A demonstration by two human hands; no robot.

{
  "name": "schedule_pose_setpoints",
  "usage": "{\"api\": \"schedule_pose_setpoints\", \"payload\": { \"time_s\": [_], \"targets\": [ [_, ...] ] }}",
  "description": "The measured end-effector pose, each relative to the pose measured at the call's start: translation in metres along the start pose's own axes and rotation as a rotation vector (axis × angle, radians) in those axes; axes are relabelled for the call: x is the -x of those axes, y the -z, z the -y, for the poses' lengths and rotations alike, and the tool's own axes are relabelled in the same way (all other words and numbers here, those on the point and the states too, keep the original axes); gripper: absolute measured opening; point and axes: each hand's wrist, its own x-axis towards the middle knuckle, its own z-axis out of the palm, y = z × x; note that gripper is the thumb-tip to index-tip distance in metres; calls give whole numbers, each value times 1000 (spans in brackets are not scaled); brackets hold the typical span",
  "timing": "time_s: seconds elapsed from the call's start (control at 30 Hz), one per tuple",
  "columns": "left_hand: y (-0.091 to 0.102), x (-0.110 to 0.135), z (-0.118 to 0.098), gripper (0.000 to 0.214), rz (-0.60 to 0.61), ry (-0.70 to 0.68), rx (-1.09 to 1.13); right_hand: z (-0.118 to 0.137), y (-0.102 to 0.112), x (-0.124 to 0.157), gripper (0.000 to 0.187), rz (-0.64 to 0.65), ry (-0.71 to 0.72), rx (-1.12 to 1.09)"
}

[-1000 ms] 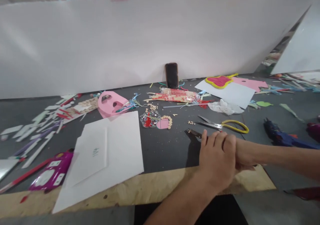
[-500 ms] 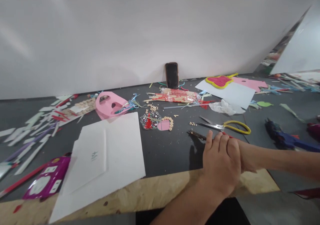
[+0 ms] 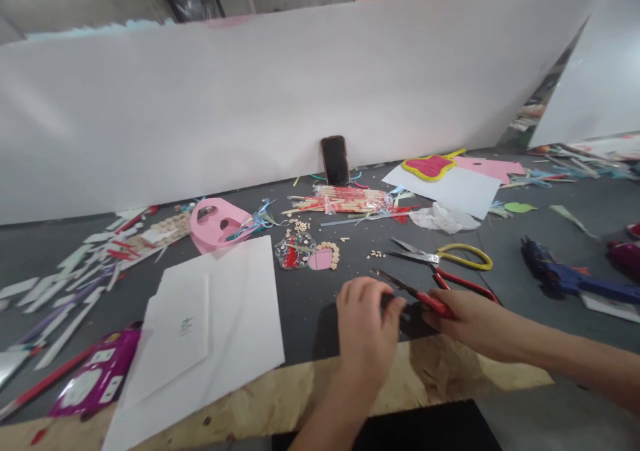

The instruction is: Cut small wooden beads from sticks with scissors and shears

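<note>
My left hand [image 3: 367,321] is over the front of the dark table, its thumb and fingers curled around something small and dark that I cannot make out. To its right, my right hand [image 3: 467,321] is closed on a red-handled cutting tool [image 3: 437,302], whose narrow dark blade points up and left past my left hand. A second red handle [image 3: 465,283] shows behind my right hand; whether it belongs to the same tool, I cannot tell. Just beyond lie yellow-handled scissors [image 3: 430,256], spread open, with small wooden bits [image 3: 376,254] by their tips.
White sheets [image 3: 240,304] lie at left, beside a purple packet [image 3: 103,374]. A beaded craft piece [image 3: 295,249], a pink mask [image 3: 217,224] and bundled sticks [image 3: 350,201] lie farther back. A phone [image 3: 335,159] leans on the white board [image 3: 250,104]. A blue glue gun [image 3: 570,274] lies right.
My hands, overlapping before, have come apart. The left has moved left, while the right now shows its hold on the red-handled tool. The view has tilted up slightly.
</note>
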Motion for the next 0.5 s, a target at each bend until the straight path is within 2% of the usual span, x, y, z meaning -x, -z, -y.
{"api": "schedule_pose_setpoints", "payload": {
  "time_s": [0.1,0.2,0.37,0.5],
  "targets": [
    [11,-6,18,13,55,217,165,8,-7,8,24,-21,124,46],
    [11,-9,25,20,70,329,285,15,-15,16,37,-202,239,185],
    [13,-7,21,25,48,360,375,19,-21,28,39,-487,363,350],
    [16,-4,16,24,43,368,462,17,-23,35,40,-547,414,356]
  ]
}}
